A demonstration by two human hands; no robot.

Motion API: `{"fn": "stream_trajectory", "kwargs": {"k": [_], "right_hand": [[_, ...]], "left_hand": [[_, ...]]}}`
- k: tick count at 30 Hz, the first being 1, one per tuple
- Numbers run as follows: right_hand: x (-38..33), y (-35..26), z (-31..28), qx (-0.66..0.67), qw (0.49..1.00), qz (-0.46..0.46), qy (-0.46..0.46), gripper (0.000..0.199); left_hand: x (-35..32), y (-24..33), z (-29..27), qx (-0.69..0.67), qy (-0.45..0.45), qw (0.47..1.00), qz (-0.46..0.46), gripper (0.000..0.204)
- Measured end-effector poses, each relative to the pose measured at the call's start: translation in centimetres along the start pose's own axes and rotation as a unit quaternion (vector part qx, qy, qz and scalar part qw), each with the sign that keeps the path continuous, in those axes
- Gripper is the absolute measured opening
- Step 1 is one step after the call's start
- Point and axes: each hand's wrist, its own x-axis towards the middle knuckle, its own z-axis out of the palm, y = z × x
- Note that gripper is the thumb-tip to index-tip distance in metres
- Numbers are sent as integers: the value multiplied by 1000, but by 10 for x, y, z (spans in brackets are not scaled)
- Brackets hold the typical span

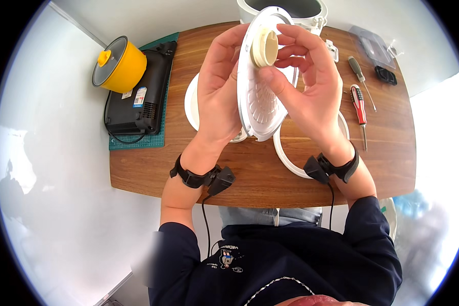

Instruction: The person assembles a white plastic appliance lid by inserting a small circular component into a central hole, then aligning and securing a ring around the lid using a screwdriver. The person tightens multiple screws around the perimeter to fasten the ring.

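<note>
My left hand (218, 86) grips the back of a round white plastic lid plate (260, 109) and holds it upright above the wooden table (260, 173). A cream round knob (264, 48) sits on the upper part of that plate. My right hand (311, 84) pinches this knob between thumb and fingers. Both wrists carry black straps with small black devices and cables.
A white ring (285, 158) and a white round part (191, 104) lie on the table under my hands. Two screwdrivers (359, 107) lie at the right. A yellow pot (120, 64) sits on a black cooker (143, 92) at left. A white appliance body (285, 10) stands behind.
</note>
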Motion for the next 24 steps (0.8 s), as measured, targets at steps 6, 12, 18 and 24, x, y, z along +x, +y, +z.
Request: {"fn": "stream_trajectory", "kwargs": {"k": [6,12,18,24], "right_hand": [[1,-4,-1,-155,981,-115,18,30],[0,-1,-4,-91,994,-31,48,4],[1,3,-12,81,993,87,20,14],[2,2,-11,51,993,101,-30,20]], "left_hand": [[-1,1,-1,-28,27,999,-22,41],[-4,2,-1,-15,39,999,-30,45],[-6,-3,-3,-85,5,996,-11,45],[-11,-7,-4,-113,-18,993,-6,43]]}}
